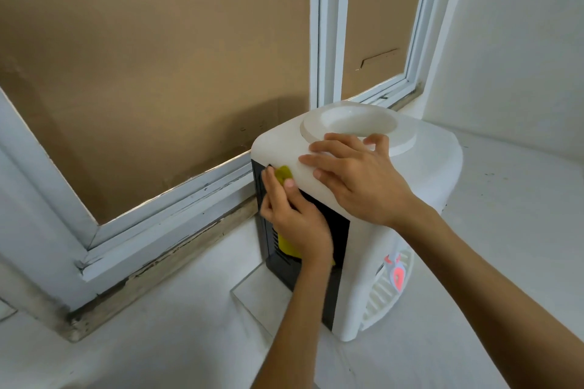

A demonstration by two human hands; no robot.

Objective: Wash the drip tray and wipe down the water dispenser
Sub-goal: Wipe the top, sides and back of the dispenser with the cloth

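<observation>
A white tabletop water dispenser [423, 167] stands on a white counter, its black back panel [335, 230] turned toward me. My left hand [294, 215] presses a yellow cloth [283, 174] flat against that black panel near its top edge; more cloth shows below the hand. My right hand [357, 177] lies spread on the dispenser's white top, fingers over the rim of the round bottle well [357, 118]. The white slatted drip tray [384, 297] sits at the dispenser's front, under a red tap [396, 271].
A white-framed window [328, 41] covered by brown cardboard [158, 73] stands close behind and left of the dispenser. The grimy sill [164, 262] runs along the counter edge. White wall rises at the right. White counter [505, 230] spreads around.
</observation>
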